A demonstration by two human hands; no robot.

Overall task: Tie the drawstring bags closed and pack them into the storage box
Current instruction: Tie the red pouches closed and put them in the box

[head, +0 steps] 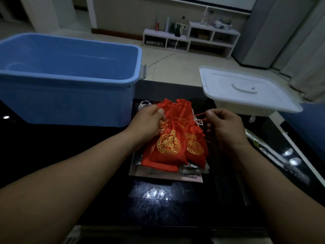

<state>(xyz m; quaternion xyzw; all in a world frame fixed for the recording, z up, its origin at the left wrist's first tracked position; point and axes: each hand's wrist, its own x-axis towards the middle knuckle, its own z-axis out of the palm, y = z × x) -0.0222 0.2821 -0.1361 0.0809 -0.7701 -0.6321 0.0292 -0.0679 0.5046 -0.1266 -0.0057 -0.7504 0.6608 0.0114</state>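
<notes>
The left hand pinches the top of the red drawstring bags; the right hand pinches a red cord. The bags lie between both hands' fingers on the bench; the blue storage box stands left of them.

Home living room: low shelving

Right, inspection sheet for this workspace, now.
Surface: dark glossy table, lights reflected.
Job's things: red bags piled on papers; blue box left, nothing seen inside.
Clutter: lidded white basket, right; shiny strip, right edge.
Hands: left hand grips a bag; right hand pinches a red string.
Cables: white cord on floor.
Surroundings: low white shelf, tiled floor.
</notes>
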